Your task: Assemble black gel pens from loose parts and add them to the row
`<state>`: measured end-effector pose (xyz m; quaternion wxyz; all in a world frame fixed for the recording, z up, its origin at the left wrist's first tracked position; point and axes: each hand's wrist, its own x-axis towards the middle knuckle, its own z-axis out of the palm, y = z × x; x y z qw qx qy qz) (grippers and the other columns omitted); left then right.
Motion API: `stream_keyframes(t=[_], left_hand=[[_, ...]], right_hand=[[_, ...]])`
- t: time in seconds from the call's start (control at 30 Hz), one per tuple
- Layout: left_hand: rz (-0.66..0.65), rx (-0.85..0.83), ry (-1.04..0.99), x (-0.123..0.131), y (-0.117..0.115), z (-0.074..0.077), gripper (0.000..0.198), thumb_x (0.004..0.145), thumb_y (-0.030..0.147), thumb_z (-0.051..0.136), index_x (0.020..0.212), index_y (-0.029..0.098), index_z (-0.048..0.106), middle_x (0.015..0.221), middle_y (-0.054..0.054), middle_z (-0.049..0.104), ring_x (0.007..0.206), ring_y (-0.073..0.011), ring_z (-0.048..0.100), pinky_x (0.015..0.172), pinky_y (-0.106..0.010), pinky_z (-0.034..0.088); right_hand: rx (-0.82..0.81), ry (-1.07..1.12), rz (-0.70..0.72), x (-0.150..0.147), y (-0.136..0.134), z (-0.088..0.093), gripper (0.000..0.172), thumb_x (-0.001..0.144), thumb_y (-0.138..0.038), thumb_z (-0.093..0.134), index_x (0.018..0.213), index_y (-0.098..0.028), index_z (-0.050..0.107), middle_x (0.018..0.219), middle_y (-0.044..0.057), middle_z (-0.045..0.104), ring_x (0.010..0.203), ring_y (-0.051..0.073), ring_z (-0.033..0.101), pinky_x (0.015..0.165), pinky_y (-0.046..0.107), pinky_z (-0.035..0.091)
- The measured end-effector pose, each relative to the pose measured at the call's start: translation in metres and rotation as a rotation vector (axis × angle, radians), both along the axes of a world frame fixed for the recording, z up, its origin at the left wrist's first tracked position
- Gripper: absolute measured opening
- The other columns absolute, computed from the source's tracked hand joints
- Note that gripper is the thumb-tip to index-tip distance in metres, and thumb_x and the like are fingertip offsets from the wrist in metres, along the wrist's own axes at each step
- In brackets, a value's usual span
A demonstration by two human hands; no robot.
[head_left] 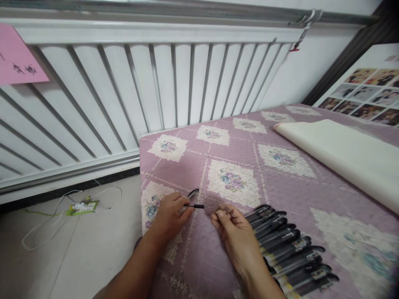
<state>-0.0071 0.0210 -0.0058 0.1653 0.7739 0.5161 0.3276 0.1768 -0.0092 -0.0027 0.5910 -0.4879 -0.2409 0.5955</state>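
My left hand is closed around a black pen, whose tip end points right toward my right hand. My right hand is pinched on a small piece at the pen's tip; motion blur hides what it is. Both hands hover low over a pink quilted bedspread with floral squares. A row of several black pens with clips lies side by side on the bedspread just right of my right hand.
A cream rolled sheet lies across the bedspread at the right. A white radiator runs along the wall behind, with a pink paper note at upper left. A small green device with white cables lies on the floor.
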Motion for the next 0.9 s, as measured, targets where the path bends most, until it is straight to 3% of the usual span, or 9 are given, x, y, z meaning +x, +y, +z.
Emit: stream_keyframes(t=[0.17,0.4,0.57,0.9], left_hand=[[-0.033,0.003,0.018,0.000,0.000,0.000,0.009,0.086,0.026,0.058,0.088,0.022,0.066,0.084,-0.004,0.062,0.083,-0.0200,0.057,0.076,-0.032,0.040],[-0.048,0.018,0.012,0.000,0.000,0.001,0.010,0.086,0.026,0.057,0.087,0.023,0.066,0.083,-0.003,0.063,0.082,-0.0194,0.058,0.074,-0.031,0.040],[-0.041,0.017,0.019,0.001,-0.001,0.003,0.009,0.085,0.025,0.058,0.086,0.022,0.066,0.081,-0.003,0.062,0.080,-0.0192,0.057,0.074,-0.031,0.039],[-0.056,-0.015,0.025,0.001,-0.002,0.004,0.006,0.083,0.023,0.059,0.084,0.022,0.066,0.082,-0.002,0.063,0.083,-0.0191,0.057,0.077,-0.032,0.039]], right_hand=[[-0.080,0.133,-0.037,0.000,0.003,0.003,0.043,0.047,-0.038,0.090,0.078,-0.021,0.066,0.076,-0.004,0.067,0.073,0.011,0.065,0.073,0.023,0.053],[0.027,-0.061,-0.011,0.001,0.002,-0.006,0.033,0.061,-0.041,0.082,0.079,-0.021,0.064,0.069,-0.005,0.060,0.059,0.009,0.056,0.061,0.024,0.051],[0.043,-0.128,0.022,0.000,0.002,-0.012,0.032,0.063,-0.041,0.081,0.083,-0.020,0.065,0.075,-0.002,0.062,0.068,0.011,0.058,0.066,0.023,0.049],[0.231,-0.625,0.103,0.004,0.002,0.004,0.028,0.072,-0.045,0.069,0.083,-0.019,0.067,0.077,0.003,0.069,0.074,0.018,0.062,0.070,0.029,0.049]])
